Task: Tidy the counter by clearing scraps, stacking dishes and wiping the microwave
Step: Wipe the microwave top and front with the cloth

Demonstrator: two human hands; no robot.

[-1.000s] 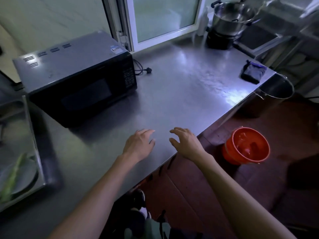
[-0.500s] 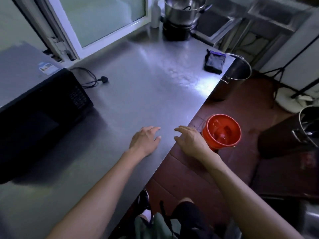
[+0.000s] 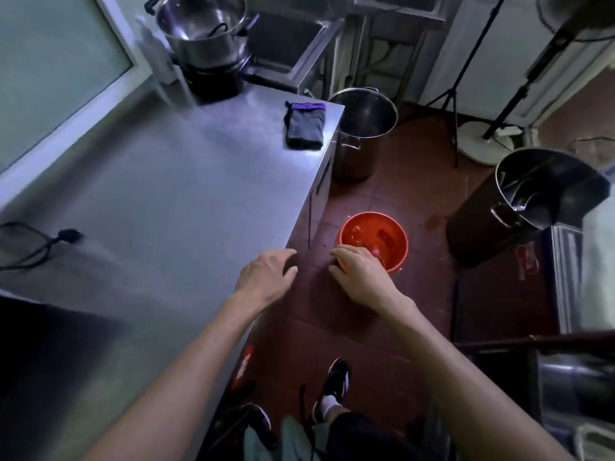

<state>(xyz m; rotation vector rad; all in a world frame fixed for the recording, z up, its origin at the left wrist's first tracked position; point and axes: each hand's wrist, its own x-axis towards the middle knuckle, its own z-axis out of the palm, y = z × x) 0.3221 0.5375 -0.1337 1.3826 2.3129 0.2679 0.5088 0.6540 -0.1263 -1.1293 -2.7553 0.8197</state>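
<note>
My left hand point(image 3: 266, 277) hovers at the front right edge of the steel counter point(image 3: 173, 201), fingers loosely curved and holding nothing. Beyond that edge my right hand point(image 3: 361, 277) hangs over the floor, relaxed and empty, just in front of the orange bucket point(image 3: 372, 239). A folded dark cloth with a purple trim point(image 3: 304, 126) lies at the counter's far right corner. Only a dark corner of the microwave point(image 3: 43, 331) shows at the lower left, with its cord and plug point(image 3: 63, 235) on the counter.
A steel pot point(image 3: 203, 31) sits on a black burner at the back of the counter. On the red floor stand a tall steel stockpot point(image 3: 364, 128) by the counter's corner, another steel pot point(image 3: 532, 191) at the right, and tripod legs point(image 3: 452, 94).
The view has swung right, so the microwave has slid almost out of frame. Both hands have drifted right; my right hand has left the counter and is now over the floor by the bucket.
</note>
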